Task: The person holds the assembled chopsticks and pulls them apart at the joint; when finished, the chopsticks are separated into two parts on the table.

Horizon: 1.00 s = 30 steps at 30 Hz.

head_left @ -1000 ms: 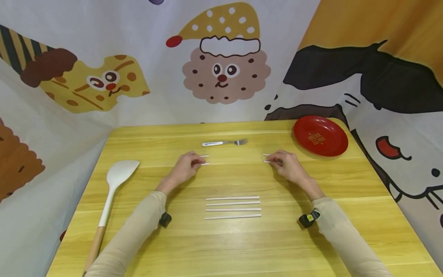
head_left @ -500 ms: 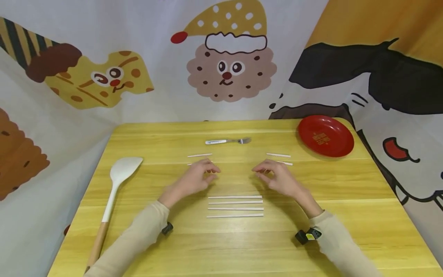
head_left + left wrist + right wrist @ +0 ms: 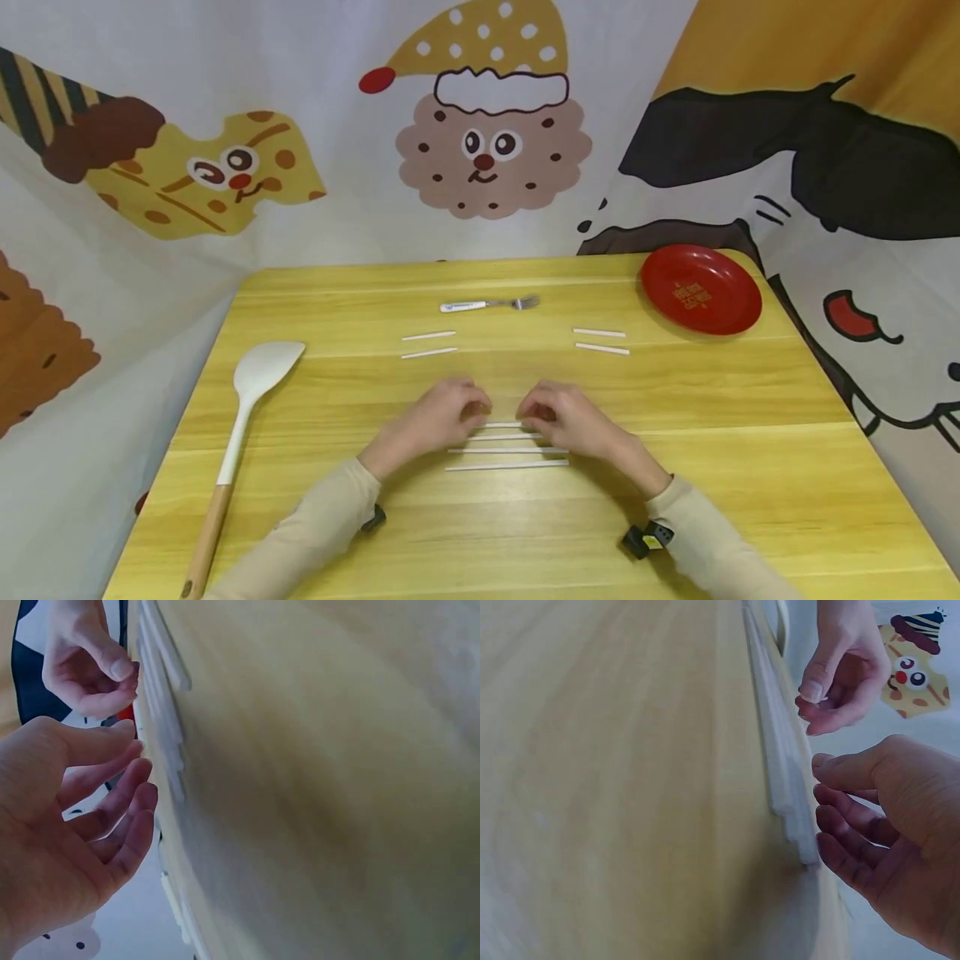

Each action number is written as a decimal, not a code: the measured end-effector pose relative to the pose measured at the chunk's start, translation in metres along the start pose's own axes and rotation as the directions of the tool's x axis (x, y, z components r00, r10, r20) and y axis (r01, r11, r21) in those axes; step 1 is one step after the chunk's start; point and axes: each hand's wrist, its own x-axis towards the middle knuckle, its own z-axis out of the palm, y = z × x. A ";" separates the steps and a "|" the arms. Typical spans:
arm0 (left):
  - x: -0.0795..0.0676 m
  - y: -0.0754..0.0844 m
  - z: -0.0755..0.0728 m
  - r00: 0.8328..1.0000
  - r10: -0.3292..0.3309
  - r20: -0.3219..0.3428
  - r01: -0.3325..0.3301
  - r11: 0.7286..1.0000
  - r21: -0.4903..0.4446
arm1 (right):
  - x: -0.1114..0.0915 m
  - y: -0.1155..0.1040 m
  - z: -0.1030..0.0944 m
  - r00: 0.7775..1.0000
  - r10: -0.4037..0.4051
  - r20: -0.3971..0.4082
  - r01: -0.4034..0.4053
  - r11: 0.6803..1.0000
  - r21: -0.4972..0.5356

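Note:
Several long thin white sticks lie in parallel rows mid-table; the one nearest the person is this stick (image 3: 507,466). Over the left ends of the farther rows is my left hand (image 3: 438,417), its fingers loosely bent with nothing between them. My right hand (image 3: 573,421) mirrors it over the right ends, likewise holding nothing. Both hands partly cover the farther sticks in the head view. The right wrist view has the right fingertips (image 3: 826,796) beside the stick ends (image 3: 784,799). Beyond the hands lie two short white sticks at left (image 3: 429,336) and two at right (image 3: 599,332).
A fork (image 3: 487,305) with a white handle lies near the far edge. The red plate (image 3: 701,292) is at the far right corner. Along the left side lies a white spatula (image 3: 258,371) with a wooden handle. A printed cloth (image 3: 345,233) hangs behind the table.
Both hands have let go of the short sticks, which now lie on the table. The hands have moved nearer the person and toward each other, down to the long sticks.

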 end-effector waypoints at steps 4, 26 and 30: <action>0.000 0.000 0.006 0.999 -0.021 0.041 0.021 1.000 0.007 | 0.001 0.003 0.007 1.000 -0.009 0.014 0.009 1.000 0.000; 0.000 0.004 0.011 0.998 0.040 -0.056 -0.043 0.998 -0.052 | 0.006 -0.010 -0.001 0.999 -0.020 -0.033 0.019 0.999 -0.035; -0.002 0.011 0.004 0.990 0.073 -0.123 -0.087 0.990 -0.115 | 0.008 -0.018 -0.009 0.996 -0.045 -0.071 0.044 0.999 -0.022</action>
